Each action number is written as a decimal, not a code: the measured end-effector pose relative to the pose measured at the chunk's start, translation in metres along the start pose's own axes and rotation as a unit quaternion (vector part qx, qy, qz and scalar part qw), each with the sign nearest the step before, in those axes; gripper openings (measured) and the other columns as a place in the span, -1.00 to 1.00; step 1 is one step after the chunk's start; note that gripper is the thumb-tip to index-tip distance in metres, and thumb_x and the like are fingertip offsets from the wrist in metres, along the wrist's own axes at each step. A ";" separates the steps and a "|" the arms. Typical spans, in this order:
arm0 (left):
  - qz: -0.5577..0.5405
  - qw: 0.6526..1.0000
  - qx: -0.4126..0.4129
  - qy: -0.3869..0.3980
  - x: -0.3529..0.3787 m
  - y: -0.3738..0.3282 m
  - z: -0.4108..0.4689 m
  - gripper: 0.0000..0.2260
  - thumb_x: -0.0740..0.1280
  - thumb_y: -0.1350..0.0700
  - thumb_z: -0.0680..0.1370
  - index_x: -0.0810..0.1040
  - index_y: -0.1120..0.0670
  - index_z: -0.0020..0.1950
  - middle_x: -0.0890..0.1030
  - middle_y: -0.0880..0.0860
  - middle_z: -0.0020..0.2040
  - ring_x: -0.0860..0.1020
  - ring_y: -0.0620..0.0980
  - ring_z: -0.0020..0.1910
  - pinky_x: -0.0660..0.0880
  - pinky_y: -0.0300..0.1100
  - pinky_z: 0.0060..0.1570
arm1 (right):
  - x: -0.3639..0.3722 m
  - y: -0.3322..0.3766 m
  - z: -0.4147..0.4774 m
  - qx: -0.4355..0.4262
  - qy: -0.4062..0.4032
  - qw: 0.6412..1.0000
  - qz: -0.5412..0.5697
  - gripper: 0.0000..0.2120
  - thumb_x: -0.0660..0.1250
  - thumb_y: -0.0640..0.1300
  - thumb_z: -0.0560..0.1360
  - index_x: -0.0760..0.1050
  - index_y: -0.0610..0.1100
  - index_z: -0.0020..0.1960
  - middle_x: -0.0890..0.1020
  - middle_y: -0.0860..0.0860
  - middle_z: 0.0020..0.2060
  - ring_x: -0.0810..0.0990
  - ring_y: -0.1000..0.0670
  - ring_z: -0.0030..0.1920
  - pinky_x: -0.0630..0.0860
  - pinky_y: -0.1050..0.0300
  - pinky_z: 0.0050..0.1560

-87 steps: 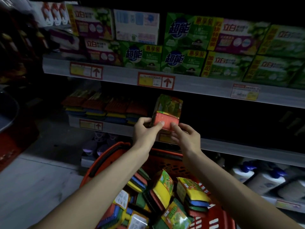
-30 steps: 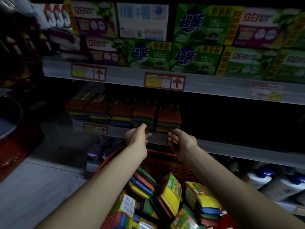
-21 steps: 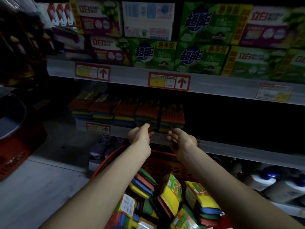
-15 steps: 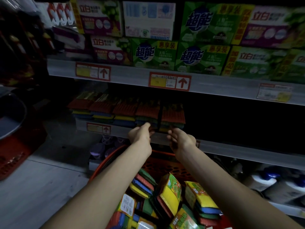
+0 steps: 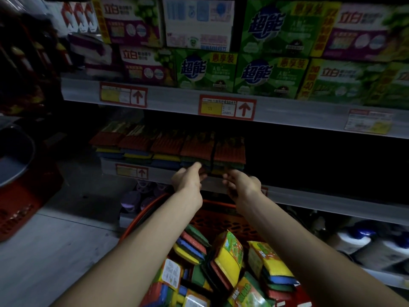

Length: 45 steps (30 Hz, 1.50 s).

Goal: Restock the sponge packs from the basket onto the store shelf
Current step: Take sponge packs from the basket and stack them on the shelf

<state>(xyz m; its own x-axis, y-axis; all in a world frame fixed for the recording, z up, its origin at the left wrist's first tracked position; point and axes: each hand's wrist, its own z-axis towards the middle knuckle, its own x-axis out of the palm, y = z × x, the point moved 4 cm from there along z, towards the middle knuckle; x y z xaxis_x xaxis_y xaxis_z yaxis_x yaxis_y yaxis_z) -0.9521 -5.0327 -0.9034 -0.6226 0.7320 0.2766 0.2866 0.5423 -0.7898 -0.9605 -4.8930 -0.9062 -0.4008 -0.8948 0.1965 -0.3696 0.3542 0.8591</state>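
Our left hand [image 5: 188, 182] reaches to the lower shelf [image 5: 309, 201] with its grip open. The forefinger is stretched toward the front of the sponge packs, where the last two of the row meet. In this dim light we cannot tell whether it touches them. Our right hand [image 5: 242, 185] hangs just beside it, in front of the rightmost sponge pack [image 5: 230, 151]. Its grip is slack and holds nothing, and its fingers are loosely curled near the shelf lip. That pack lies flat at the end of the row, close to the front edge. Many more are heaped in the red basket [image 5: 217, 220] under our forearms.

We judge the danger to be in the pulling back. A curled finger could catch the wrapper, drag the end pack over the lip and drop it into the basket. A careless nudge could also skew the neighbouring packs. The heap in the basket is loose, so taking one pack may tip others out.
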 end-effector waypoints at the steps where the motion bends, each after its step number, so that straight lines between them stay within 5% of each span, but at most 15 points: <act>1: -0.001 1.000 -0.002 0.003 0.000 0.000 -0.001 -0.88 0.40 0.20 0.61 0.49 0.04 -0.05 0.61 0.01 -0.13 0.67 -0.02 -0.15 0.38 -0.20 -0.33 | 0.000 0.000 0.000 0.001 0.002 1.000 -0.002 -0.85 0.35 -0.24 0.62 0.43 -0.20 -0.10 0.63 -0.05 -0.32 0.57 0.05 -0.40 0.47 0.29 -0.52; 7: 0.021 1.000 0.014 0.003 -0.001 -0.003 -0.001 -0.84 0.38 0.21 0.62 0.48 0.06 -0.12 0.61 0.03 -0.17 0.68 -0.03 -0.18 0.38 -0.21 -0.37 | 0.000 0.001 -0.001 0.009 0.005 1.000 -0.011 -0.78 0.34 -0.24 0.63 0.36 -0.17 -0.15 0.64 -0.07 -0.30 0.59 0.05 -0.39 0.50 0.29 -0.51; 12: 0.023 1.000 0.009 0.006 -0.003 -0.005 -0.004 -0.84 0.36 0.24 0.63 0.47 0.07 -0.11 0.59 0.04 -0.12 0.68 0.00 -0.12 0.37 -0.20 -0.37 | -0.006 0.001 -0.001 0.023 0.048 0.998 -0.033 -0.87 0.35 -0.21 0.63 0.54 -0.30 0.02 0.69 -0.01 -0.40 0.64 0.11 -0.48 0.47 0.29 -0.53; 17: 0.068 0.996 0.041 0.037 -0.009 -0.005 -0.014 -0.95 0.40 0.18 0.62 0.62 0.15 0.05 0.70 0.09 -0.01 0.67 -0.07 -0.18 0.42 -0.23 -0.33 | -0.027 0.008 -0.018 -0.002 0.108 0.991 -0.074 -0.83 0.41 -0.19 0.60 0.63 -0.27 0.11 0.57 0.09 -0.55 0.59 0.14 -0.52 0.56 0.20 -0.23; 20: 0.099 0.991 0.053 0.075 -0.016 -0.002 -0.034 -0.88 0.46 0.13 0.58 0.67 0.14 0.09 0.71 0.05 -0.09 0.67 -0.07 -0.16 0.48 -0.24 -0.28 | -0.045 0.012 -0.033 -0.023 0.147 0.982 -0.114 -0.82 0.43 -0.17 0.58 0.67 -0.26 0.09 0.61 0.05 -0.48 0.60 0.13 -0.47 0.50 0.21 -0.25; 24: 0.130 0.980 0.055 0.139 -0.032 0.003 -0.062 -0.89 0.46 0.11 0.57 0.68 0.11 0.07 0.72 0.03 -0.10 0.70 -0.05 -0.11 0.55 -0.23 -0.20 | -0.071 0.014 -0.054 -0.019 0.176 0.978 -0.113 -0.85 0.43 -0.15 0.57 0.68 -0.18 0.11 0.76 -0.08 -0.12 0.76 -0.04 -0.08 0.59 0.17 -0.16; 31: 0.256 0.937 0.152 0.185 -0.069 0.012 -0.091 -0.88 0.36 0.16 0.63 0.68 0.12 -0.03 0.72 0.05 -0.16 0.68 -0.07 -0.16 0.53 -0.21 -0.15 | -0.118 -0.005 -0.074 -0.084 0.184 0.944 -0.262 -0.88 0.51 -0.11 0.52 0.70 -0.15 -0.01 0.74 -0.06 -0.11 0.70 -0.03 -0.12 0.60 0.09 0.00; 33: 0.344 0.890 0.231 0.190 -0.083 0.015 -0.089 -0.86 0.36 0.18 0.63 0.69 0.11 -0.07 0.70 -0.01 -0.20 0.63 -0.21 -0.25 0.50 -0.19 -0.17 | -0.133 -0.018 -0.073 -0.146 0.143 0.907 -0.368 -0.84 0.52 -0.01 0.50 0.70 -0.10 -0.02 0.73 0.03 -0.14 0.70 0.00 -0.08 0.58 0.09 -0.04; 35: 0.450 0.817 0.301 0.199 -0.101 0.023 -0.081 -0.89 0.39 0.13 0.62 0.68 0.04 -0.08 0.68 -0.10 -0.20 0.59 -0.28 -0.26 0.51 -0.18 -0.16 | -0.151 -0.035 -0.072 -0.215 0.113 0.831 -0.500 -0.73 0.47 0.15 0.51 0.67 -0.02 0.06 0.68 0.05 -0.06 0.66 0.01 0.00 0.54 0.11 -0.03; 37: 0.559 0.724 0.361 0.181 -0.121 0.033 -0.071 -0.94 0.41 0.02 0.59 0.66 -0.04 0.01 0.66 -0.13 -0.11 0.61 -0.21 -0.11 0.54 -0.11 -0.06 | -0.172 -0.053 -0.074 -0.253 0.112 0.773 -0.571 -0.54 0.34 0.28 0.52 0.57 0.01 0.27 0.58 -0.01 0.11 0.56 -0.03 0.15 0.49 0.08 0.12; 41: 0.728 0.518 0.434 0.116 -0.158 0.053 -0.057 -0.58 0.26 -0.23 0.55 0.55 -0.08 0.35 0.61 -0.07 0.14 0.56 0.05 0.16 0.44 0.03 0.11 | -0.209 -0.080 -0.078 -0.277 0.135 0.684 -0.661 -0.21 0.13 0.45 0.45 0.29 0.03 0.54 0.42 -0.07 0.32 0.42 -0.13 0.34 0.41 -0.04 0.35; 45: 0.790 0.431 0.422 0.112 -0.178 0.069 -0.047 -0.34 0.11 -0.31 0.50 0.43 -0.03 0.51 0.57 0.07 0.28 0.51 0.13 0.29 0.37 0.11 0.33 | -0.223 -0.083 -0.071 -0.291 0.131 0.605 -0.729 -0.04 0.09 0.50 0.39 0.18 -0.04 0.62 0.38 -0.15 0.46 0.33 -0.19 0.48 0.33 -0.06 0.45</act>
<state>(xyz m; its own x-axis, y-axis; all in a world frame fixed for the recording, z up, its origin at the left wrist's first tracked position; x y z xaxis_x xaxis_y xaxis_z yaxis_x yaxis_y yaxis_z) -0.7867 -5.1060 -0.9815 -0.0227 -0.0135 -0.9997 -0.2003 -0.9796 0.0178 -0.7808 -4.7421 -0.9880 0.1706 -0.1791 -0.9689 0.2185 -0.9520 0.2144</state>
